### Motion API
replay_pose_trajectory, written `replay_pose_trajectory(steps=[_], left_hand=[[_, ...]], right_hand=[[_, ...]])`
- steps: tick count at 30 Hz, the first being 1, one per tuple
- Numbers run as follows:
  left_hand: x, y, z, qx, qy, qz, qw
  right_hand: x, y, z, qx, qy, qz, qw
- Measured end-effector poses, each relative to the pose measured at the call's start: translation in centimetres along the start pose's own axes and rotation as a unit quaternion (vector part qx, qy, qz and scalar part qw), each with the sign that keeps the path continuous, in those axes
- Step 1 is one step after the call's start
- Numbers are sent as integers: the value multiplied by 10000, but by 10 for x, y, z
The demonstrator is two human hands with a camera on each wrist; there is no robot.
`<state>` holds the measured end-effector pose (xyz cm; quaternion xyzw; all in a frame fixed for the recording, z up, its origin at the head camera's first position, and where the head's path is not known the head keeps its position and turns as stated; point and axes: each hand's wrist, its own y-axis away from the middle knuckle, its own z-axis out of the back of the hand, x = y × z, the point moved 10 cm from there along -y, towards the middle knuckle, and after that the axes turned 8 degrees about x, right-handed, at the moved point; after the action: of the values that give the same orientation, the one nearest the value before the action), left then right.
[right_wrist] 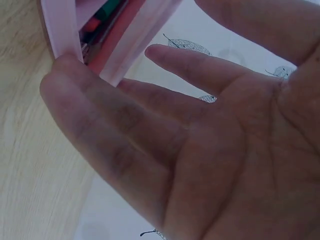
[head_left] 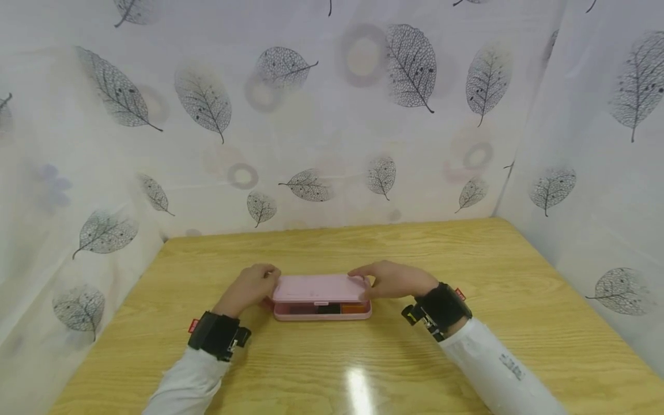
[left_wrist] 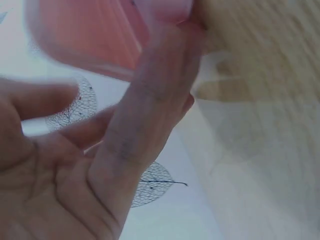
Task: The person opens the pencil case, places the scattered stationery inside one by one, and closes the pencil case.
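A pink pencil case (head_left: 321, 317) lies in front of me, its lid (head_left: 319, 286) raised a little at the front. Through the gap show a black item (head_left: 329, 309) and an orange one (head_left: 354, 309). At the case's left end is my left hand (head_left: 251, 288), fingertips against the pink plastic; in the left wrist view its long fingers (left_wrist: 145, 95) reach the case's edge. My right hand (head_left: 396, 279) touches the right end of the lid. The right wrist view has its fingers (right_wrist: 120, 120) mostly straight at the case's end, with a green item (right_wrist: 107, 10) inside.
A wood-grain table (head_left: 311, 369) carries the case, and a bright reflection lies on its near part. Pale curtains (head_left: 332, 132) with a leaf print stand at the back and both sides. Black wrist straps (head_left: 446, 305) with cameras sit on both forearms.
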<state>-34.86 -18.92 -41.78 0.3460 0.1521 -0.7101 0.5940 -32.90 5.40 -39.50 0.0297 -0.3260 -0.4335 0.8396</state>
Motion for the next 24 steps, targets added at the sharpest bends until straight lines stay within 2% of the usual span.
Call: replay_pose_trajectory(steps=[3, 7, 11, 24], left_hand=[[-9, 1, -4, 145, -552, -179, 9982], [-13, 1, -10, 285, -1160, -215, 9926], [-13, 2, -13, 304, -1454, -176, 9887], [-16, 1, -13, 284, -1401, -74, 9897]], right_hand=[[5, -2, -4, -70, 237, 86, 9997], [9, -6, -7, -229, 478, 175, 9984], [11, -8, -10, -369, 717, 121, 9967], [16, -9, -11, -561, 1214, -92, 9910]])
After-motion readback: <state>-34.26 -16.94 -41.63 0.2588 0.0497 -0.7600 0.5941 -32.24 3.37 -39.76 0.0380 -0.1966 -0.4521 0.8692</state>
